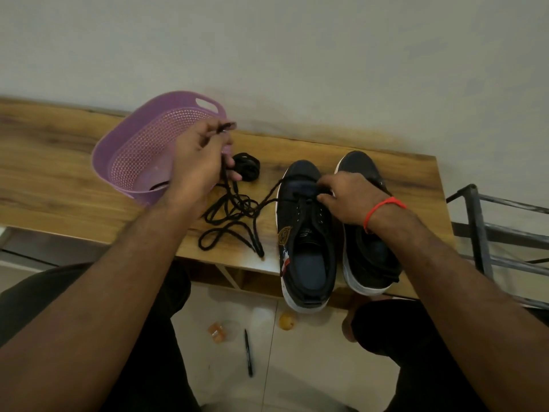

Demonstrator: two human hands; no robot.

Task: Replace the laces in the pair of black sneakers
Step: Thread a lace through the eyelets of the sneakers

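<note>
A: Left to right. Purple perforated basket (142, 150) at the left of the table (59, 162), tilted; something dark is seen inside, not identifiable.

B: Left hand (196, 162)?

A: Raised in front of the basket. Its fingers (228, 159) are curled round one end of the black lace (234, 212), with the tip poking out above the thumb. The rest of that lace lies in loose loops on the table and runs on to the left sneaker (306, 233).

B: And the coiled bundle (246, 167)?

A: Black, just behind the left hand, lying on the table. Probably the second lace, still rolled.

B: Right hand (350, 197)?

A: Laid over the front eyelet rows of the left sneaker; the lace is pinched there at the lowest crossing. A red thread is worn on the wrist. The right sneaker (371, 230) stands just beside it, touching; no lacing is visible on it, though it is partly hidden by the arm.

B: Stage?

A: Early. Only the bottom row looks threaded on the first shoe.

B: Advice for the step?

A: Both ends should be evened before the next eyelet is threaded. The shoe should be kept pinned by the right hand. The slack should be drawn clear of the loops, or a knot is likely. The lace should be kept flat at each crossing.
</note>
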